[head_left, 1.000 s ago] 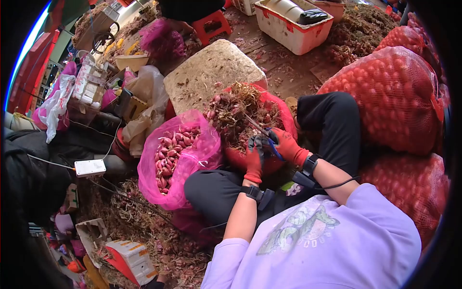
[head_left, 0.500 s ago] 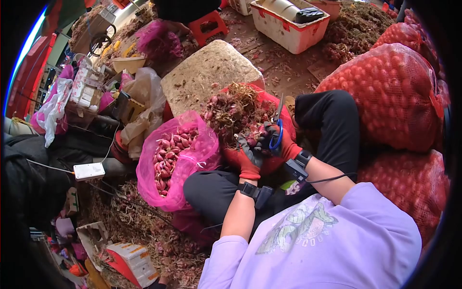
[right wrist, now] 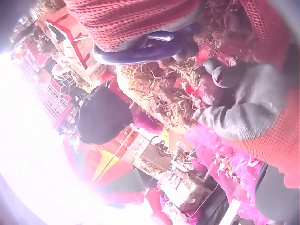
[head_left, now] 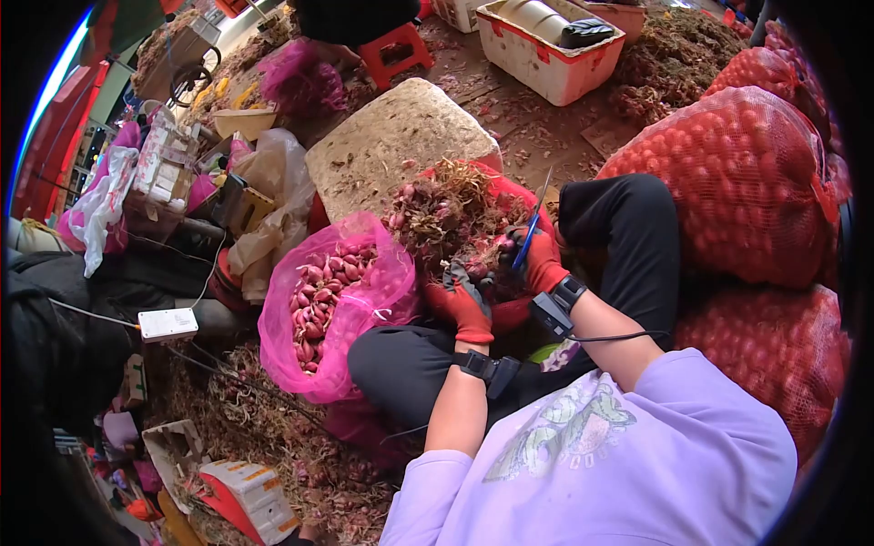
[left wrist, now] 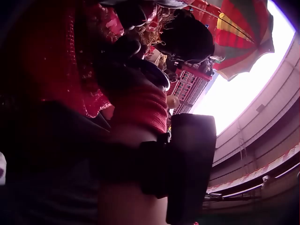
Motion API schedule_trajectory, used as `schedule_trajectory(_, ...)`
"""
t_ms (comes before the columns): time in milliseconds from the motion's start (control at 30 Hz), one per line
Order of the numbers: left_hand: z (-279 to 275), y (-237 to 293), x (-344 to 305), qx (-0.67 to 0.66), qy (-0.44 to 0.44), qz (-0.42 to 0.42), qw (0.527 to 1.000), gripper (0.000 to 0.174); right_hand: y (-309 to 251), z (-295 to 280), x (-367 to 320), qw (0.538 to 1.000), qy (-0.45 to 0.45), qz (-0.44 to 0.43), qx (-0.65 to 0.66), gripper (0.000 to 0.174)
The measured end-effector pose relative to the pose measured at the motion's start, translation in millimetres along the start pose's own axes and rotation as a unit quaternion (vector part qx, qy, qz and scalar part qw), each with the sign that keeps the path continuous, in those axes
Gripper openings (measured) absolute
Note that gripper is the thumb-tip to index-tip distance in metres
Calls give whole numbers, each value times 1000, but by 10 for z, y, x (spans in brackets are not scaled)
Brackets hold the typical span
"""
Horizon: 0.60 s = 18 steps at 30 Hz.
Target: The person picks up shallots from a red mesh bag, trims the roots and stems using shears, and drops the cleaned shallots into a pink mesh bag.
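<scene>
The gloved right hand (head_left: 541, 258) grips blue-handled scissors (head_left: 522, 251) in the head view, blades pointing up and away. In the right wrist view, their handle loop (right wrist: 126, 56) hangs by the glove (right wrist: 136, 23). To its left, the gloved left hand (head_left: 465, 304) is at the near side of a red container (head_left: 512, 188) heaped with untrimmed shallots (head_left: 437, 211). The right wrist view shows the left fingers (right wrist: 234, 117) curled round a reddish shallot (right wrist: 206, 92). Shadow hides most of the left hand (left wrist: 126, 82) in the left wrist view.
A pink mesh bag (head_left: 273, 320) of cleaned shallots stands left of the container, beside the person's knee. Beyond lies a pale foam slab (head_left: 391, 127). Full red net sacks (head_left: 728, 182) stand at right. A white box (head_left: 169, 324) with cables is at left.
The right hand has turned the scissors from pointing left to pointing up and away, and has moved slightly apart from the left hand. The left hand has shifted slightly left.
</scene>
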<state>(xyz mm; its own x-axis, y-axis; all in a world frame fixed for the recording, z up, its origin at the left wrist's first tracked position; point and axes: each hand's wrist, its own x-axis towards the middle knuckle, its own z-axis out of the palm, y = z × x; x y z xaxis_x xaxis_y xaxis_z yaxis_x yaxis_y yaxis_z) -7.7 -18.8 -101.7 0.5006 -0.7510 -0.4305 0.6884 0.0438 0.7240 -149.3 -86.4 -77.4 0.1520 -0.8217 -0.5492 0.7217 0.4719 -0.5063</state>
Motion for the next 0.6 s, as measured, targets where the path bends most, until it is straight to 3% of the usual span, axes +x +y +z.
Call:
schedule_trajectory(100,86,267,-100,-61,36,-26,997,25,-260,-108,114,995,19,-84,-55,12)
schedule_trajectory(133,112,361,-162,-74,4,6,997,26,-390,-109,95,989,26,-118,-86,14)
schedule_trajectory(167,147,387,-177,-55,-11,-18,998,26,-607,-47,-56,983,5,-103,-150,13)
schedule_trajectory(200,205,373,-183,-37,-27,-42,998,26,-741,-1,-200,985,-72,-21,-158,17)
schedule_trajectory(233,267,357,-239,-17,-42,-69,997,26,-744,-4,-253,952,-93,-42,-288,18)
schedule_trajectory(267,331,321,-322,-11,-37,-80,996,23,-748,-34,-312,903,-109,-64,-412,19)
schedule_trajectory(300,286,250,-284,23,-87,-87,992,21,-759,-61,-375,836,-122,-86,-528,20)
schedule_trajectory(367,44,52,-101,92,-182,-94,974,17,-671,-26,-536,769,-69,-164,-614,22)
schedule_trajectory(400,59,44,-110,124,-230,-6,965,17,-615,-38,-556,836,-82,-108,-533,23)
schedule_trajectory(433,36,64,-114,121,-245,-26,962,19,-555,-44,-569,891,-94,-48,-441,24)
schedule_trajectory(500,23,155,-190,116,-277,-71,951,21,-485,36,-668,911,-124,-7,-394,25)
schedule_trajectory(533,156,181,-340,240,-257,10,936,18,-477,101,-716,918,-138,11,-372,26)
schedule_trajectory(600,194,141,-421,208,-268,-7,941,24,-270,28,-551,929,-153,-53,-333,23)
